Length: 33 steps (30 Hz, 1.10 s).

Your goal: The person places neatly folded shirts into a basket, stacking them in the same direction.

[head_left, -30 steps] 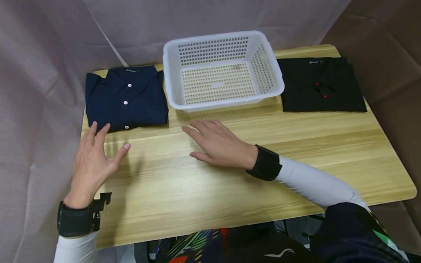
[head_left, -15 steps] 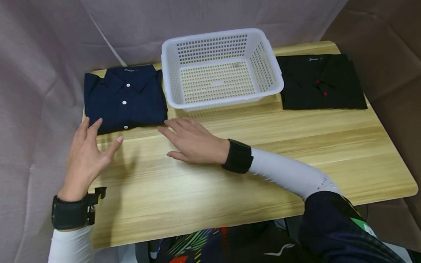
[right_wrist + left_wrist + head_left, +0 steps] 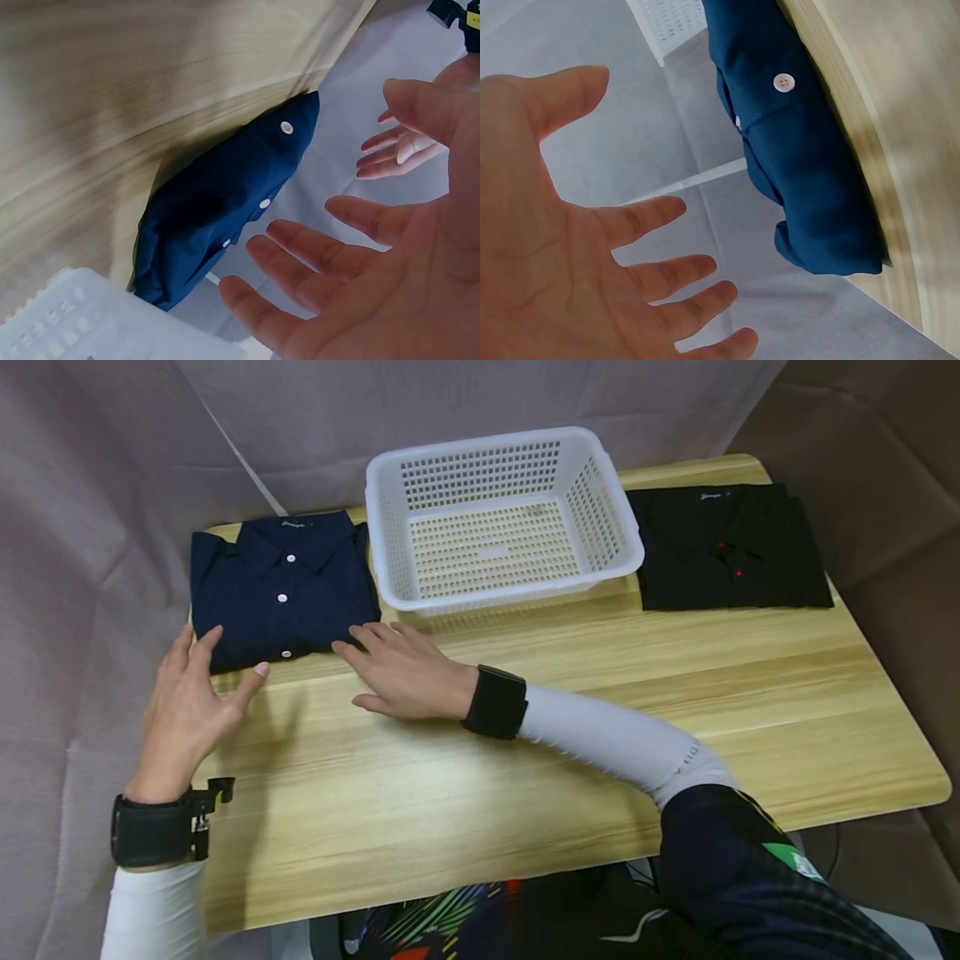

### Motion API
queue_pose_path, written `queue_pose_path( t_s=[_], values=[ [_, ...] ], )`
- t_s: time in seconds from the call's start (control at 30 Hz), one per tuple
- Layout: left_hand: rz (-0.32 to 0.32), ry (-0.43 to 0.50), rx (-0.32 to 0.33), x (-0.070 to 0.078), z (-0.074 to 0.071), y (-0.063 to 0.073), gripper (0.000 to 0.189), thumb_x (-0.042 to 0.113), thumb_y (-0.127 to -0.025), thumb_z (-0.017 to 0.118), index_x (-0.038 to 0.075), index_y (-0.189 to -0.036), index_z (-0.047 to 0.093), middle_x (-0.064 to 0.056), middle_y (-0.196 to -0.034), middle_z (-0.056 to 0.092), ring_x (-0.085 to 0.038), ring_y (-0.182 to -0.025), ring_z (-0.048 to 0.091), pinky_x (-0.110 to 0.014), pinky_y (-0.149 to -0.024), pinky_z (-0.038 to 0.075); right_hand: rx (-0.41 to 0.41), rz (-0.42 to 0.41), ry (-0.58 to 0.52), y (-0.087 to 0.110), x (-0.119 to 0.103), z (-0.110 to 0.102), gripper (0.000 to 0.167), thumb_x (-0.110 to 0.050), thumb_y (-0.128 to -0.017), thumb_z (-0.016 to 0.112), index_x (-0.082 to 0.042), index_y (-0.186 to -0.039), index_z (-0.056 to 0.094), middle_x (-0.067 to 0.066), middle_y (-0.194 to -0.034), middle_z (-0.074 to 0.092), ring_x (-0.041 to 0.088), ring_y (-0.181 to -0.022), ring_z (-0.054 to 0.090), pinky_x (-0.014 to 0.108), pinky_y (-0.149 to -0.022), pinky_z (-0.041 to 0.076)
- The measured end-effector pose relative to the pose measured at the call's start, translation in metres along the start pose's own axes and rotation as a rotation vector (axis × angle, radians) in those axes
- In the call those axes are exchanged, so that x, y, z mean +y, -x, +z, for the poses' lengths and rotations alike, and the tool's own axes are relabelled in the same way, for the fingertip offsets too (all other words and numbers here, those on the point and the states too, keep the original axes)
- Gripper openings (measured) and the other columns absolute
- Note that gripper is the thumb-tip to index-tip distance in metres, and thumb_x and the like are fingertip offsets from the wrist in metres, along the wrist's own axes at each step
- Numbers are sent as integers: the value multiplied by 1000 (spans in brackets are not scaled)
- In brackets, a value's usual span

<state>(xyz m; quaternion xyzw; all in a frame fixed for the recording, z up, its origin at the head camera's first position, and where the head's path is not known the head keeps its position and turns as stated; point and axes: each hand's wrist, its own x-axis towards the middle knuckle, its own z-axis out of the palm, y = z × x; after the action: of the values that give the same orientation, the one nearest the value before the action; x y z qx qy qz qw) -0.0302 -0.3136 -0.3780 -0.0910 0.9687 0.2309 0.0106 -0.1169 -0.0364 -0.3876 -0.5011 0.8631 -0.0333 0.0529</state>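
A folded navy shirt with white buttons lies at the table's back left, collar toward the far edge. My left hand hovers by its near left corner, fingers spread and thumb out, holding nothing. In the left wrist view a gap shows between that hand and the shirt. Near the shirt's front right corner is my right hand, its fingers extended and its palm free. The right wrist view shows the fingers of that hand apart from the shirt's edge.
A white perforated plastic basket stands at the back middle, close to the navy shirt. A folded black shirt with red buttons lies at the back right of the wooden table. Grey curtains hang along the left and back.
My right hand has moved left across the table, from in front of the basket to the navy shirt's right corner. The left hand has shifted slightly left and forward. Both shirts stay put.
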Motion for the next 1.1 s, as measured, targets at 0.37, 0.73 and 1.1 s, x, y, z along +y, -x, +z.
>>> queue_pose_path(
  t_s=[0.37, 0.73, 1.1],
  values=[
    [16, 0, -27, -5, 5, -18, 91, 60, -104, 57, 3, -167, 25, -28, -175, 5, -57, -156, 15, -84, -111, 23, -12, 42, 28, -28, -2, 3, 78, -57, -106, 57, -11, -165, 35, 19, -166, 40, 35, -153, 38, 53, -123, 37],
    [-12, 2, -64, -10, 5, -41, 94, 63, -104, 53, 3, -168, 22, -27, -175, 0, -54, -158, 8, -83, -116, 17, -78, 122, 24, -60, -1, 5, 83, -61, -106, 54, -15, -169, 27, 19, -174, 23, 38, -160, 23, 55, -126, 31],
    [-11, -87, -207, -25, 12, -62, 95, 66, -106, 46, 0, -168, 16, -36, -171, -3, -60, -156, 2, -79, -120, 11, -196, 149, -11, -78, -5, 10, 82, -61, -107, 50, -17, -171, 22, 12, -177, 15, 34, -163, 15, 53, -129, 25]
  ],
)
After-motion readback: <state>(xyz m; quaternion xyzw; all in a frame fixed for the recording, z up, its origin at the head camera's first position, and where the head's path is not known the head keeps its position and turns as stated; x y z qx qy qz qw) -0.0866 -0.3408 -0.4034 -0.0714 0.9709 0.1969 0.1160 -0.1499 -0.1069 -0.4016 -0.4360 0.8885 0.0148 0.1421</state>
